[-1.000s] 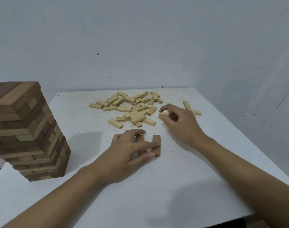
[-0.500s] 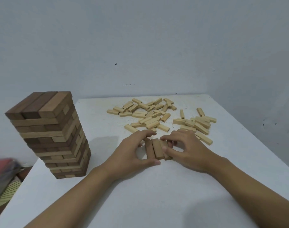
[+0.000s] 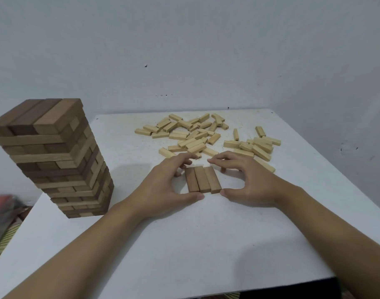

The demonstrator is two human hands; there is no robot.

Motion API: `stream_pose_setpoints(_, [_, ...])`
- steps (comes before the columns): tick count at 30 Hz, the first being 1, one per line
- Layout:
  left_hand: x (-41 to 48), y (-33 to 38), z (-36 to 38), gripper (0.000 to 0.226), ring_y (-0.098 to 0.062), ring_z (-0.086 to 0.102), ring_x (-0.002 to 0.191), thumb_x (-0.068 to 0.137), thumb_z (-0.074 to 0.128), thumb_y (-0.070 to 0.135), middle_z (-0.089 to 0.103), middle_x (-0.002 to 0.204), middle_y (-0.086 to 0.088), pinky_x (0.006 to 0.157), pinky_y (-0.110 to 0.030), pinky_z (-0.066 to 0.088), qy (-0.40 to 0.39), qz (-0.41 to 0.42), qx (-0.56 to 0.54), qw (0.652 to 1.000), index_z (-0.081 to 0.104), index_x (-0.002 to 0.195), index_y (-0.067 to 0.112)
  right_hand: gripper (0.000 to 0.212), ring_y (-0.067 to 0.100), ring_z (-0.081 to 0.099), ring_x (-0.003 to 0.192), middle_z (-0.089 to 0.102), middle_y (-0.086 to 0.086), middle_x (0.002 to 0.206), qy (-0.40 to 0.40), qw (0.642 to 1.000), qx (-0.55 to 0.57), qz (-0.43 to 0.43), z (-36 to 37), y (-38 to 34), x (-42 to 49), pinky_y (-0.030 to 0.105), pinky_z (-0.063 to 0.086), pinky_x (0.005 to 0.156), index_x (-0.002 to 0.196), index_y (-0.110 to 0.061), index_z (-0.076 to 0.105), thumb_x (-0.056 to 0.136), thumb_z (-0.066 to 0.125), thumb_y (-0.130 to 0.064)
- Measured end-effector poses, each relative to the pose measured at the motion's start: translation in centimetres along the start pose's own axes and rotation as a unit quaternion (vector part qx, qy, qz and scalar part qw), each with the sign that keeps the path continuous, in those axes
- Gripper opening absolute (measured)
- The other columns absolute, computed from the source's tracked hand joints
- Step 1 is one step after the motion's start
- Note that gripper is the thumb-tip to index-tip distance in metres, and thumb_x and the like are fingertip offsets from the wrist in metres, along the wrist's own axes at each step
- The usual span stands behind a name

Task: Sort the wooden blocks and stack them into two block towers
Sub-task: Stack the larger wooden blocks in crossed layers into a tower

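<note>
The left hand (image 3: 163,182) and right hand (image 3: 249,180) are being curved around three dark blocks (image 3: 203,180), grip unclear; one tower (image 3: 51,156) is standing, and the pale blocks (image 3: 193,145) are being left unstacked.

White table (image 3: 206,244): tower (image 3: 55,160), brown row (image 3: 203,179), pale blocks (image 3: 193,137).

- The tower (image 3: 53,156) stands at the left edge of the tabletop (image 3: 206,244), about midway along it.
- A row of three blocks (image 3: 203,179) lies flat at the tabletop's middle, side by side and touching, long sides running near to far.
- The left hand (image 3: 163,186) sits just left of the row and the right hand (image 3: 247,180) just right, with both thumbs at its near end.
- A pile of loose blocks (image 3: 191,134) lies behind the row, toward the far edge.
- A smaller cluster (image 3: 256,147) lies right of that pile, toward the right edge.
</note>
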State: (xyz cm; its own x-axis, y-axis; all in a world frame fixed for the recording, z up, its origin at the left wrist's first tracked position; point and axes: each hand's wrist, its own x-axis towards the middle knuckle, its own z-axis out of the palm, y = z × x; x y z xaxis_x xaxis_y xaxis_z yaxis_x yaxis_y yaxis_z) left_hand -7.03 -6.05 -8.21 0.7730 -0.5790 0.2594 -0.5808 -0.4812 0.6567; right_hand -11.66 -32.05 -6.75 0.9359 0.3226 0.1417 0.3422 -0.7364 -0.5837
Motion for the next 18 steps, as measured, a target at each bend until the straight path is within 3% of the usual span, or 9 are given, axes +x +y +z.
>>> stream_pose_setpoints(2, [0.0, -0.11, 0.07, 0.076, -0.002, 0.049, 0.127, 0.078, 0.084, 0.05, 0.055, 0.133, 0.022, 0.101, -0.021, 0.043, -0.012, 0.002, 0.005, 1.0, 0.042, 0.142, 0.048, 0.069, -0.004, 0.045, 0.132, 0.052, -0.026, 0.14, 0.005, 1.0, 0.003, 0.001, 0.14, 0.08, 0.06, 0.025, 0.037, 0.111, 0.146, -0.039, 0.054, 0.083, 0.08, -0.029])
stream_pose_setpoints(5, [0.15, -0.08, 0.23, 0.073, -0.005, 0.048, 0.128, 0.082, 0.081, 0.047, 0.056, 0.132, 0.021, 0.104, -0.027, 0.042, -0.022, 0.011, 0.013, 1.0, 0.041, 0.143, 0.045, 0.065, 0.001, 0.051, 0.125, 0.058, -0.022, 0.128, 0.009, 1.0, 0.002, -0.003, 0.27, 0.03, 0.24, 0.03, 0.042, 0.108, 0.143, -0.04, 0.057, 0.082, 0.081, -0.032])
stream_pose_setpoints(11, [0.34, -0.19, 0.08, 0.072, -0.006, 0.049, 0.126, 0.081, 0.083, 0.043, 0.058, 0.129, 0.016, 0.102, -0.022, 0.039, -0.034, 0.006, -0.004, 0.999, 0.043, 0.142, 0.045, 0.061, 0.003, 0.053, 0.119, 0.058, -0.027, 0.117, 0.008, 1.0, 0.01, -0.012, 0.29, -0.09, 0.41, 0.025, 0.042, 0.101, 0.139, -0.038, 0.06, 0.083, 0.081, -0.027])
stream_pose_setpoints(18, [0.35, -0.18, 0.1, 0.074, -0.006, 0.045, 0.135, 0.08, 0.084, 0.042, 0.052, 0.139, 0.016, 0.104, -0.028, 0.043, -0.036, 0.023, -0.02, 0.999, 0.045, 0.143, 0.041, 0.063, 0.0, 0.052, 0.116, 0.055, -0.034, 0.113, 0.008, 1.0, 0.014, -0.006, 0.21, 0.09, 0.36, 0.024, 0.041, 0.097, 0.14, -0.042, 0.058, 0.083, 0.081, -0.029])
